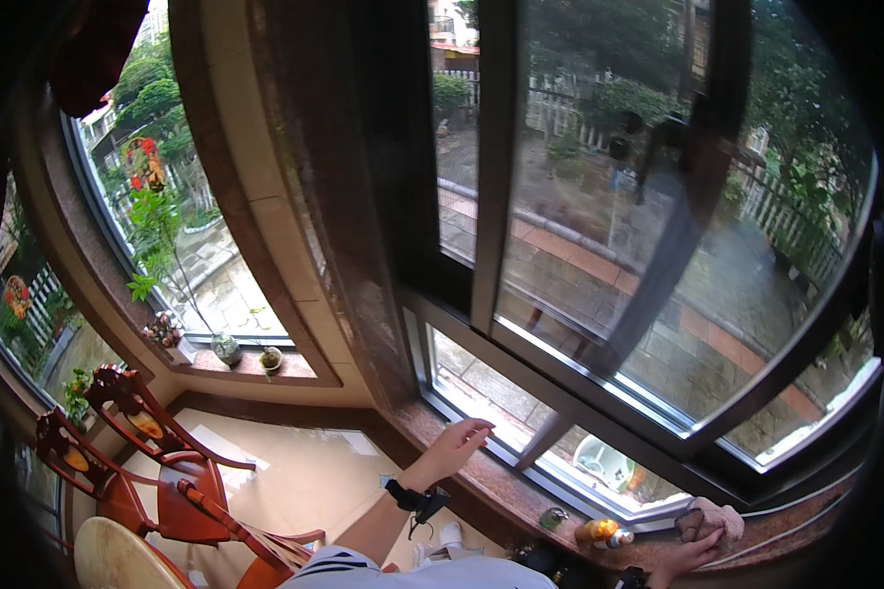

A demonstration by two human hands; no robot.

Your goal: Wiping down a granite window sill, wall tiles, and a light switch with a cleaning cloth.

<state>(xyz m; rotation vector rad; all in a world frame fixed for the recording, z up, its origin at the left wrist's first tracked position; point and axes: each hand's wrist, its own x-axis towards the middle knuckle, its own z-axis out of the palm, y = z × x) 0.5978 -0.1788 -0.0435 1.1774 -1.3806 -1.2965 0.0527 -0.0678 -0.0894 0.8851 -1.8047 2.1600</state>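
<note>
Pink-grey cloth (709,518): it lies crumpled on the stone window sill (784,535), toward the right end.
Right hand (692,557): the fingers are bent at the near edge of the cloth and appear to have hold of it; how firmly, I cannot tell.
Left hand (457,448): it is before the lower part of the window, fingers loosely curved and partly open, with nothing visible in them; whether it touches the sill, I cannot tell.
Step at the sill: in my judgement, it is the handling of the cloth by the right hand alone.
Move from here: it would call for a sure grip on the folds, without a sweep to the left.
Small containers: an orange bottle (595,531) is left of the cloth, and a green container (553,517) is further left; both could be knocked.
Sill edges: the strip is narrow, between the dark window frame (599,404) and the drop to the floor.
Open room: the freest seems the air before the glass, between the hands; the wooden chairs (189,496) are well apart, at left.
</note>
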